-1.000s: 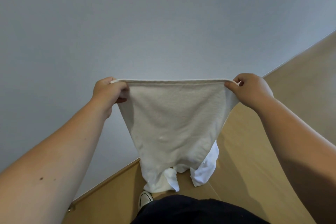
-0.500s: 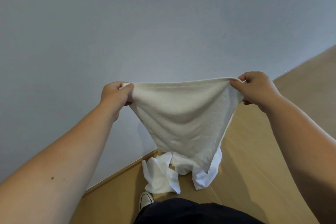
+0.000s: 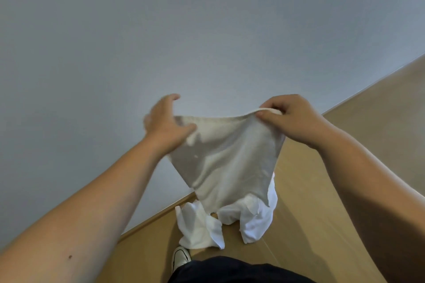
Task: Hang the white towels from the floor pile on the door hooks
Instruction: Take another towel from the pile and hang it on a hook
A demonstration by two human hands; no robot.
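White towel held up in front of a pale wall, hanging by its top hem. Below it, the remaining white towels lie crumpled on the wood floor, close to the wall's base, just ahead of a shoe.

Right hand: fingers curled, pinching the hem's right end. Left hand: motion-blurred, fingers spread and mostly straight, thumb over the cloth at the hem's left corner (whether it actually grips, I cannot tell). Both forearms raised, reaching forward.
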